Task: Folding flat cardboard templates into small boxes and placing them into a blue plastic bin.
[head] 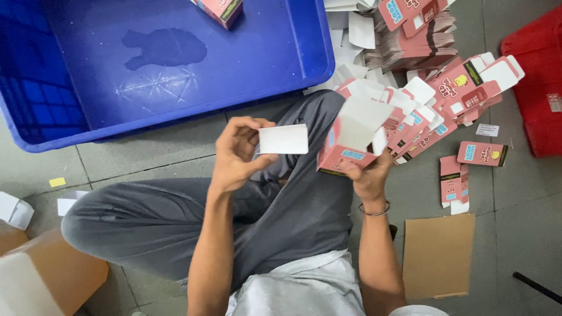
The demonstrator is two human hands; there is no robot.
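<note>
Above lap: left hand [237, 153] pinches white card [283, 140]; right hand [369, 174] grips open pink carton [350, 143]; blue crate [175, 111] beyond.

One blue crate [293, 52]; one red crate [535, 88]; one white card [284, 139]; one brown cardboard sheet [438, 254]; pink cartons [451, 93] too many to count.

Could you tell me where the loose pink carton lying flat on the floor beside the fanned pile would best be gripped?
Probably by its long edges, from above. The flat pink carton lies alone on the grey floor, apart from the fanned pile, so both long sides are free. Lying flat, it offers no raised flap; a fingertip would likely have to slide under one edge first.
</note>
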